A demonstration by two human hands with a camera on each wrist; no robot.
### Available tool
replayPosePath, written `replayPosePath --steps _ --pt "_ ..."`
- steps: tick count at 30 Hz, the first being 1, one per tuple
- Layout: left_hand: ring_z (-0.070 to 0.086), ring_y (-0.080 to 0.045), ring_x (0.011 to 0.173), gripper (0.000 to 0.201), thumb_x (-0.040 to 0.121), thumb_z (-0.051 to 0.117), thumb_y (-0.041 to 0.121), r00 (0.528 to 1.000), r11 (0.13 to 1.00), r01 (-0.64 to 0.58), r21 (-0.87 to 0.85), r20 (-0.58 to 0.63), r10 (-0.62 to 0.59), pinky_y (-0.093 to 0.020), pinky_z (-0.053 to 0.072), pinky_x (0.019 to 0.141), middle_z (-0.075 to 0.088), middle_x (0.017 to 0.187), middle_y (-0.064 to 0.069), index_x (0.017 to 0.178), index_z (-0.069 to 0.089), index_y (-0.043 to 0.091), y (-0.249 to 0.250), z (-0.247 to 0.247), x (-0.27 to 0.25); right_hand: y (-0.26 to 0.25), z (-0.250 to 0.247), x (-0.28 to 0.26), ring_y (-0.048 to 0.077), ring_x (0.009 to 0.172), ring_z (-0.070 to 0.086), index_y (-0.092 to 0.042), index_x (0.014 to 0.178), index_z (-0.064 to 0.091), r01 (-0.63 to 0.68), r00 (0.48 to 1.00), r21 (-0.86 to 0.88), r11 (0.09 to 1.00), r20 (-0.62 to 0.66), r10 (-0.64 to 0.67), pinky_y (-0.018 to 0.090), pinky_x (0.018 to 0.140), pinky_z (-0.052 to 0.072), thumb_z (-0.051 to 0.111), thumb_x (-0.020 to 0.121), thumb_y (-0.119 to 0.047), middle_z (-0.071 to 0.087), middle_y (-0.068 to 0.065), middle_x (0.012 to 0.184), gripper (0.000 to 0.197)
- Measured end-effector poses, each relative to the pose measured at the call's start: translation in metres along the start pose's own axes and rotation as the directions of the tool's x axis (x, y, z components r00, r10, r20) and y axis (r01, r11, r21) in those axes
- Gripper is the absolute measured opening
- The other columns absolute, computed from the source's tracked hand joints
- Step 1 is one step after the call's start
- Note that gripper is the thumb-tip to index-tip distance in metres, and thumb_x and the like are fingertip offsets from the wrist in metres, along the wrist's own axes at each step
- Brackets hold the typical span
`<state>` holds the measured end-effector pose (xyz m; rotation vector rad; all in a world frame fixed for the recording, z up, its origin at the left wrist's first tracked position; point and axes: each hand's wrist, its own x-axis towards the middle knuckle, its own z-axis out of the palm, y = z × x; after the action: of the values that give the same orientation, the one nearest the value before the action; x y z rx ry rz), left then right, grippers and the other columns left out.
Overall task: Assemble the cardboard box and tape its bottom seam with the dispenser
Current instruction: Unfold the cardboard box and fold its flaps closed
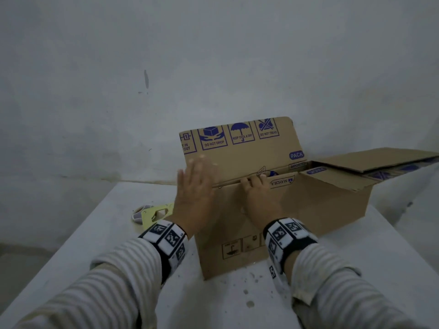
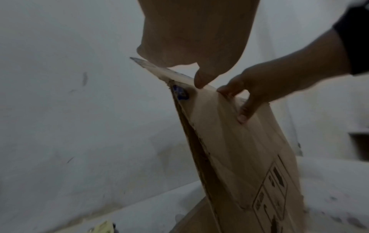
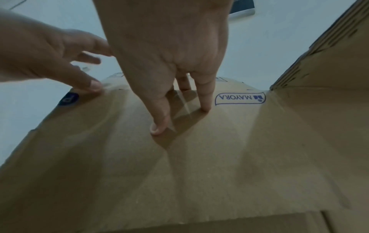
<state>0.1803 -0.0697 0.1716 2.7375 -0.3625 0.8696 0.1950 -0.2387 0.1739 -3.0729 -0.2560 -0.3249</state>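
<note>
Since the box looks light, bendy cardboard, we'd grip near folds; right hand pinches its rim; left hand flat, empty.

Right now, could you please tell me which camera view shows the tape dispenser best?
The head view: the tape dispenser lies on the table, left of the cardboard box. The left wrist view catches only a blurred yellow corner at the bottom edge; the right wrist view shows none of it.

Brown cardboard box, blue print; striped sleeves; yellow dispenser.
</note>
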Motion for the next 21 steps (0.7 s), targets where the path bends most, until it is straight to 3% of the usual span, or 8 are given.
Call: replayPosePath --steps 2,4,7,9,12,15,18,21 --pt "0.009 -0.034 0.148 0.065 0.088 0.055 0.017 0.980 0.989 -0.135 0.059 0.152 0.125 -0.049 0.003 0.118 0.017 0.159 -0.010 0.148 0.029 0.017 0.008 0.005 0.004 0.000 0.000 -0.003 0.035 0.140 0.020 -0.014 0.145 0.027 0.006 1.000 -0.021 1.000 -0.019 -0.007 0.040 0.112 0.034 0.068 0.082 -0.026 0.033 0.010 0.146 0.076" --pt "0.001 -0.028 0.149 0.070 0.092 0.052 0.028 0.946 0.990 -0.123 0.063 0.311 0.098 -0.046 -0.001 0.119 0.007 0.161 -0.003 0.151 0.016 0.020 0.014 0.011 0.008 0.000 -0.001 -0.007 0.035 0.142 0.017 -0.016 0.146 0.024 0.006 1.000 0.002 1.000 -0.018 -0.006 0.040 0.115 0.030 0.064 0.085 -0.024 0.029 0.010 0.150 0.073" --pt "0.020 -0.023 0.145 0.071 0.089 0.053 0.035 0.926 0.990 -0.110 0.083 0.372 0.072 -0.044 0.012 0.118 0.020 0.158 -0.001 0.149 0.017 0.025 0.017 0.011 0.016 0.009 -0.012 -0.015 0.030 0.147 0.006 -0.018 0.150 0.015 -0.012 0.998 0.093 0.996 0.067 0.006 0.041 0.118 0.022 0.047 0.093 -0.008 0.013 0.005 0.158 0.066" --pt "0.032 -0.022 0.139 0.068 0.087 0.054 0.036 0.926 0.991 -0.123 0.044 0.364 0.098 -0.043 0.020 0.114 0.030 0.153 -0.001 0.146 0.023 0.025 0.015 0.009 0.018 0.017 -0.022 -0.023 0.028 0.147 0.008 -0.014 0.151 0.015 -0.056 0.995 0.063 0.996 0.090 0.051 0.043 0.119 0.016 0.040 0.094 -0.008 0.009 0.008 0.160 0.062" --pt "0.033 -0.023 0.138 0.067 0.084 0.057 0.037 0.926 0.988 -0.142 0.064 0.361 0.110 -0.043 0.023 0.113 0.032 0.152 -0.002 0.143 0.027 0.025 0.009 0.010 0.019 0.037 -0.037 -0.035 0.030 0.146 0.012 -0.010 0.149 0.020 -0.275 0.960 0.013 0.961 -0.053 0.276 0.050 0.119 0.007 0.033 0.095 -0.017 0.016 0.012 0.158 0.056" --pt "0.030 -0.021 0.141 0.067 0.087 0.056 0.037 0.914 0.986 -0.132 0.104 0.396 0.081 -0.046 0.015 0.116 0.026 0.155 0.000 0.144 0.023 0.025 0.010 0.011 0.020 0.063 -0.046 -0.049 0.033 0.141 0.019 -0.009 0.146 0.026 -0.443 0.895 -0.009 0.897 -0.074 0.441 0.054 0.116 0.016 0.036 0.093 -0.018 0.024 0.015 0.152 0.054" --pt "0.029 -0.022 0.142 0.067 0.088 0.056 0.036 0.900 0.984 -0.123 0.129 0.432 0.056 -0.049 0.011 0.118 0.025 0.156 0.000 0.145 0.022 0.025 0.019 0.010 0.022 0.084 -0.043 -0.056 0.031 0.130 0.037 -0.006 0.139 0.034 -0.513 0.857 0.082 0.855 -0.002 0.515 0.047 0.104 0.037 0.033 0.093 -0.013 0.035 0.015 0.144 0.047" --pt "0.027 -0.024 0.142 0.067 0.090 0.053 0.033 0.883 0.985 -0.069 0.160 0.469 -0.015 -0.052 0.008 0.118 0.024 0.156 -0.002 0.146 0.019 0.022 0.030 0.007 0.024 0.104 -0.038 -0.052 0.034 0.130 0.040 -0.004 0.142 0.032 -0.529 0.846 0.102 0.843 0.143 0.514 0.044 0.100 0.041 0.030 0.096 -0.010 0.028 0.018 0.150 0.046"
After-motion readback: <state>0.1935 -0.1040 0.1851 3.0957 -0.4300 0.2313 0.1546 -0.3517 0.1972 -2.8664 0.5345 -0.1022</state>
